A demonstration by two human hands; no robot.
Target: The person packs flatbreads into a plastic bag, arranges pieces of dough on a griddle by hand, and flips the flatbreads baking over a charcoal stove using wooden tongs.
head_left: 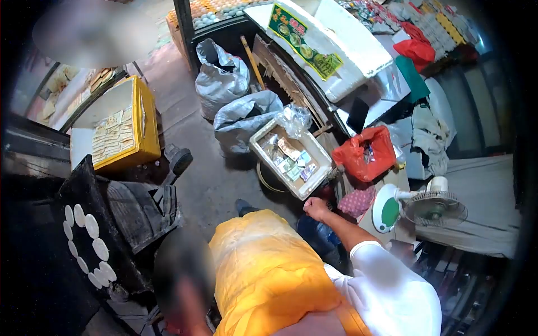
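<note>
My right hand (315,208) is closed like a fist beside the near corner of a white foam box (259,147). Whatever it may hold is hidden. Banknotes (287,149) lie loose in that box, and a clear plastic bag (295,120) sits at its far edge. At the lower left, a patch of skin shows by a dark blurred area; my left hand (188,291) seems to be there, its fingers indistinct. A yellow apron (260,263) covers my front.
Grey sacks (221,78) stand beyond the box. To its right are a red plastic bag (365,154) and a fan (436,210). White discs (101,250) form a ring on a black surface at left. Behind it stands a yellow box (147,123) with flat pale pieces.
</note>
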